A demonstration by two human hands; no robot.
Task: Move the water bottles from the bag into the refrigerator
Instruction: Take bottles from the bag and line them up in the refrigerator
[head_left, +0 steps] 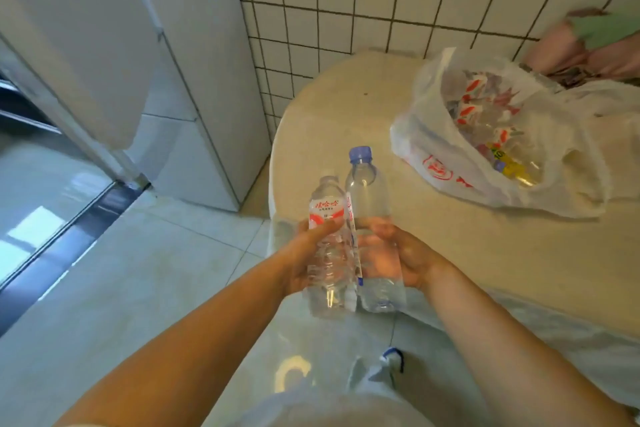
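Left hand (pixel 304 253) grips red-labelled clear bottle (pixel 327 246); right hand (pixel 405 256) grips taller, seemingly blue-capped bottle (pixel 369 198).

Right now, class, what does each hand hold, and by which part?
The left hand grips the red-labelled bottle around its middle; the right hand grips the blue-capped bottle around its lower body.

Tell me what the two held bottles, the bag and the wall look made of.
Bottles: clear, glossy plastic, it seems; hands and floor show through, with ribbed lower walls.
Bag: thin, translucent white plastic film, crinkled, contents showing faintly through.
Wall: probably glazed ceramic tile, small white squares with dark grout lines.
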